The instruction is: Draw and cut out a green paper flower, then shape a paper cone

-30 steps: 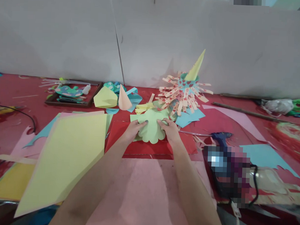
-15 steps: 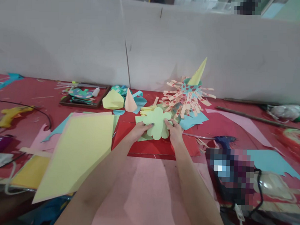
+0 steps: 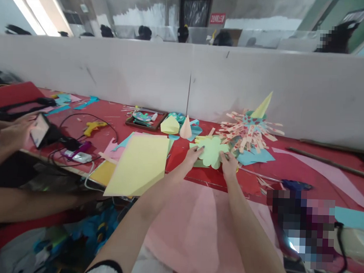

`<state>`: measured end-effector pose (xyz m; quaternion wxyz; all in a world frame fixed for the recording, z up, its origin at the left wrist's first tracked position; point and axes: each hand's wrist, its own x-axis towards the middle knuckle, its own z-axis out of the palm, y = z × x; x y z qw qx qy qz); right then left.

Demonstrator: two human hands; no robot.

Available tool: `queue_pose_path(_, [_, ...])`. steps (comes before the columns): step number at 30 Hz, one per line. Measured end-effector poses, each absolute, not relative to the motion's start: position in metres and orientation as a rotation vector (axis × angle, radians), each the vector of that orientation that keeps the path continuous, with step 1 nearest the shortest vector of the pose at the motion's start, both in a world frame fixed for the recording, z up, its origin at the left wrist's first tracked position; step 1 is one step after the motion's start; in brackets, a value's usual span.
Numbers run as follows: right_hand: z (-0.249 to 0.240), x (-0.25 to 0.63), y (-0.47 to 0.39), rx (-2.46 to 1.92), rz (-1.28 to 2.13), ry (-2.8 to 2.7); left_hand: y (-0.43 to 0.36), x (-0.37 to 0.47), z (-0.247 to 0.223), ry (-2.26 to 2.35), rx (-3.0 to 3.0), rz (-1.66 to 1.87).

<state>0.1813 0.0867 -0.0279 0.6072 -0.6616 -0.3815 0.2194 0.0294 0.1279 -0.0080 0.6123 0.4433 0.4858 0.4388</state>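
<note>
Between my two hands is a pale green paper cut-out (image 3: 211, 152) with a scalloped, flower-like edge. My left hand (image 3: 195, 153) pinches its left side, thumb on top. On the opposite side my right hand (image 3: 228, 161) grips the edge with closed fingers. Under it lie more green paper pieces and a red sheet (image 3: 177, 158). Just behind stand a peach paper cone (image 3: 186, 128) and a folded yellow paper piece (image 3: 170, 125). To the right, a fringed paper figure (image 3: 244, 130) carries a tall yellow cone on top.
Large yellow sheets (image 3: 139, 163) lie left of my arms. A yellow glue gun (image 3: 94, 128), a power strip (image 3: 80, 156) and a blue glue gun (image 3: 296, 184) sit on the red table. At far left another person's hand (image 3: 17, 132) holds a phone (image 3: 40, 129). A white partition (image 3: 112, 74) runs behind.
My view has swung left and up, bringing the other person's arms and the room beyond the partition into sight. Both hands still hold the green cut-out.
</note>
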Motion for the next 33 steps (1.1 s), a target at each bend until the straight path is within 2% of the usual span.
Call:
queue_pose_path(4, [-0.024,0.175,0.064,-1.456,0.580,-0.831,0.106,0.015,-0.009,1.080,1.127,1.046])
queue_pose_path(9, [-0.036,0.163,0.032,-1.374,0.843,-0.679,0.078,-0.002,-0.006,1.119,1.382,1.059])
queue_pose_path(19, [-0.046,0.150,0.015,-1.355,0.604,-0.790,0.067,-0.017,-0.018,1.097,1.512,1.046])
queue_pose_path(33, [-0.046,0.150,0.023,-1.237,0.712,-0.742,0.072,-0.017,-0.018,1.077,1.521,1.128])
